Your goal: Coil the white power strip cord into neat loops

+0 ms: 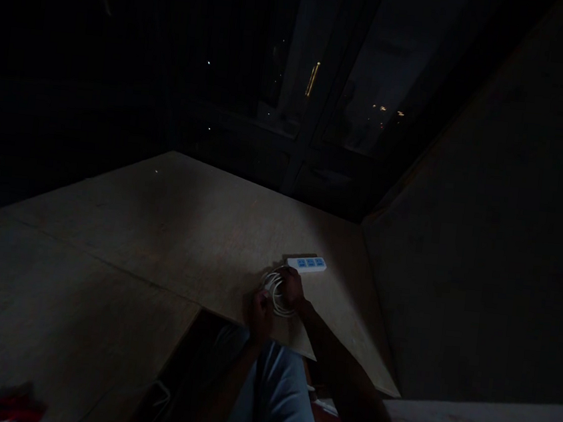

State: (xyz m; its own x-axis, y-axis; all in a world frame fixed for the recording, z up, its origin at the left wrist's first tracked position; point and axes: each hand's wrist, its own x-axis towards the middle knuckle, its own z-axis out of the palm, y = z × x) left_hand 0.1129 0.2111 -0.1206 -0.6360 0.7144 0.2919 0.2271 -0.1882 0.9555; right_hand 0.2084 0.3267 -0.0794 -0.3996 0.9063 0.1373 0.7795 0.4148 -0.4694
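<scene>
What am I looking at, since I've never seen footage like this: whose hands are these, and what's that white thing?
There is no machine. A camera on a person's head looks down at their own two bare hands in a dark room. The right hand and left hand are both at a coiled white cable; it is too dark to see the grip. The coil lies on a plywood board, beside a white power strip with blue sockets. Behind is a window showing night lights.
</scene>
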